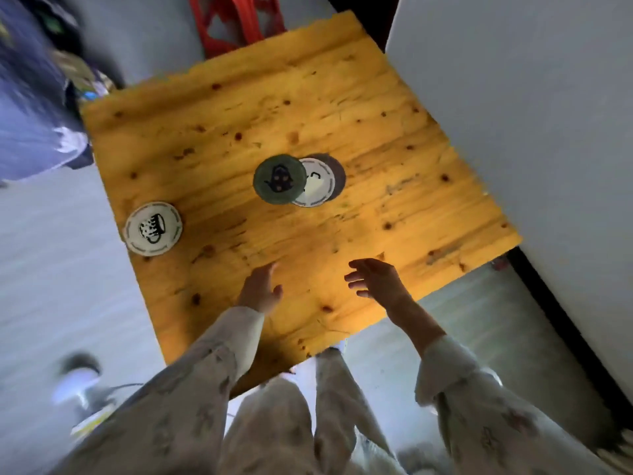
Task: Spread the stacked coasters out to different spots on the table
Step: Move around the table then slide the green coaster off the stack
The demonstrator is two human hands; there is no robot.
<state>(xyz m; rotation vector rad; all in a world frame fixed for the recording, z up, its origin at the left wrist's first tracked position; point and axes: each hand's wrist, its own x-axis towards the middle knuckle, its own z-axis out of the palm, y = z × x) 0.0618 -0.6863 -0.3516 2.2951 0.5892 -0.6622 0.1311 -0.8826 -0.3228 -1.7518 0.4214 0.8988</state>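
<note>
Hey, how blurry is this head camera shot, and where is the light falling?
Head view: the edges smear with motion blur, worst at left; the table middle stays fairly sharp, so the green teapot coaster reads clearly. Light is even on the wood; the sleeves near the bottom sit in dim shade.

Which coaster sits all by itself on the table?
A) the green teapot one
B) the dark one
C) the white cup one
C: the white cup coaster lies alone near the table's left edge, while the green teapot coaster overlaps the others.
</note>
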